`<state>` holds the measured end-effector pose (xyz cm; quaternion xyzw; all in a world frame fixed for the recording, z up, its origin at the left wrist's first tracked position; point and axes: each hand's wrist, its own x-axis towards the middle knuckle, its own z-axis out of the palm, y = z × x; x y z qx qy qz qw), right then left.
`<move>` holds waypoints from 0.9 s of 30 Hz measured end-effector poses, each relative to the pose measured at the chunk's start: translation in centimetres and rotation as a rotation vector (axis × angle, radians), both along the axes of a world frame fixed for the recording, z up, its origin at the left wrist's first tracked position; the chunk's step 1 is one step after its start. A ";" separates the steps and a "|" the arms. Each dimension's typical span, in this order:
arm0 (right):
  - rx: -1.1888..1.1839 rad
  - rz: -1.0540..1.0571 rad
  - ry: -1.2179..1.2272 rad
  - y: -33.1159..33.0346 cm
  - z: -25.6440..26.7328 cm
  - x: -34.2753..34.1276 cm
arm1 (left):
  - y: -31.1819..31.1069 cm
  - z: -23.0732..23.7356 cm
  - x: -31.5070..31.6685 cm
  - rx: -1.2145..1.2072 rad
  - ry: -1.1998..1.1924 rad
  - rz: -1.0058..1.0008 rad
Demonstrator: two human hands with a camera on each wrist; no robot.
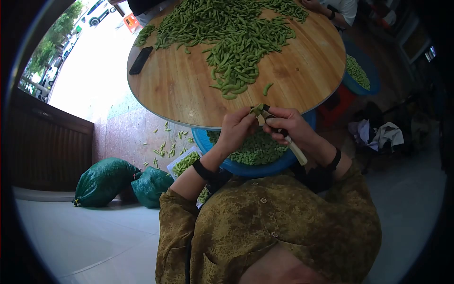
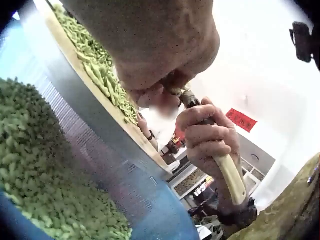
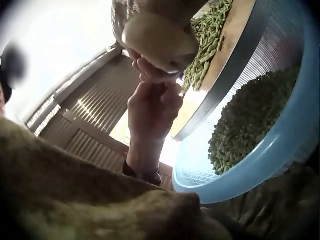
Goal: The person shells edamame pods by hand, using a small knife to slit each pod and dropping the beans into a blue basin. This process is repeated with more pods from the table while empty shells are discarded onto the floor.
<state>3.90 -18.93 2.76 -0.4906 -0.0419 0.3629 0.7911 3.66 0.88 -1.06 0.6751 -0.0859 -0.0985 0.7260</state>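
Over the near edge of the round wooden table (image 1: 179, 90), my left hand (image 1: 236, 130) pinches a green soybean pod (image 1: 257, 110) between thumb and fingers. Close beside it, my right hand (image 1: 293, 127) grips a tool with a cream handle (image 2: 231, 180); its working end is hidden at the fingertips, so I cannot tell its kind. Dark wraps show at the fingertips near the pod. Below both hands is a blue basket (image 3: 240, 186) holding many shelled green beans (image 1: 257, 151). A large heap of pods (image 1: 236, 42) lies across the table.
A single pod (image 1: 267, 89) and a dark flat object (image 1: 140, 60) lie on the table. Green sacks (image 1: 106, 182), a tray of pods (image 1: 185, 163) and scattered pods (image 1: 163, 150) are on the floor at left. Another blue basin (image 1: 373, 87) of beans stands at right.
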 end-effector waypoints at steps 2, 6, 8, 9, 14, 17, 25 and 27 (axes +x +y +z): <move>-0.162 -0.024 -0.231 0.5 0.0 -0.5 | -0.3 -0.3 0.1 0.031 -0.038 0.007; -0.288 -0.002 -0.386 0.9 -0.9 -0.8 | -0.9 -0.8 0.4 -0.106 0.056 0.058; -0.362 -0.013 -0.546 0.9 -1.7 -0.8 | -1.0 -1.2 0.4 -0.090 0.059 0.057; -0.364 -0.011 -0.546 0.9 -2.1 -0.8 | -1.1 -1.6 0.5 -0.083 0.043 0.047; -0.358 -0.028 -0.364 -0.7 0.0 0.2 | -0.5 -1.2 0.4 0.039 -0.014 -0.063; -0.287 -0.009 -0.224 -2.1 1.2 0.4 | 0.9 -0.2 -0.7 0.100 -0.047 -0.316; -0.196 0.099 -0.191 -0.6 0.2 -0.5 | 0.3 0.6 -1.5 -0.140 0.054 -0.004; -0.149 0.176 -0.258 0.3 0.6 -0.8 | 2.4 1.0 -2.3 0.052 -0.060 0.068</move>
